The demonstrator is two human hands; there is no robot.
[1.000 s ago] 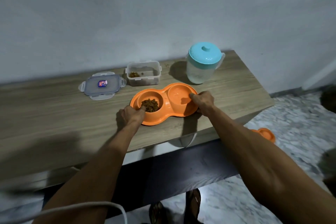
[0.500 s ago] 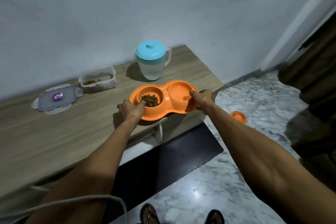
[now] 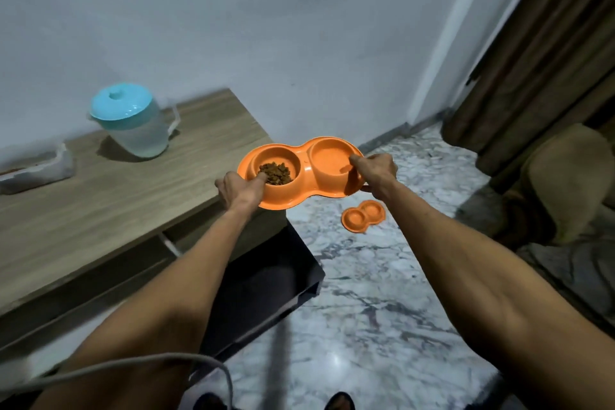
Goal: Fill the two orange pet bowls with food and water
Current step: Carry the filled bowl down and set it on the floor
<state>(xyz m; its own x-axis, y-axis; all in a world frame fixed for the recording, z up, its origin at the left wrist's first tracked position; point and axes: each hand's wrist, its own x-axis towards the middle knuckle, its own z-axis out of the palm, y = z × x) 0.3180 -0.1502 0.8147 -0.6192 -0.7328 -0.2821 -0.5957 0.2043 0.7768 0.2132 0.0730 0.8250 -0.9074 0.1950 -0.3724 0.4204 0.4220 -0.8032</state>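
Note:
An orange double pet bowl (image 3: 304, 173) is held in the air past the table's right end. Its left cup holds brown kibble (image 3: 275, 173); the right cup looks wet and shiny. My left hand (image 3: 238, 190) grips the left rim, thumb inside the kibble cup. My right hand (image 3: 374, 171) grips the right rim. A second, smaller-looking orange double bowl (image 3: 362, 220) lies on the marble floor below. A clear jug with a teal lid (image 3: 133, 121) stands on the wooden table (image 3: 116, 206).
A clear food container (image 3: 36, 170) sits at the table's left edge of view. A dark panel (image 3: 266, 280) lies under the table end. Brown curtains (image 3: 532, 53) and a tan cushion (image 3: 565, 176) are at right. A grey cable (image 3: 133, 363) crosses my left arm.
Both hands have lifted the orange double bowl off the table and carried it right, beyond the table's end. My view has swung right, showing the floor bowl and curtains.

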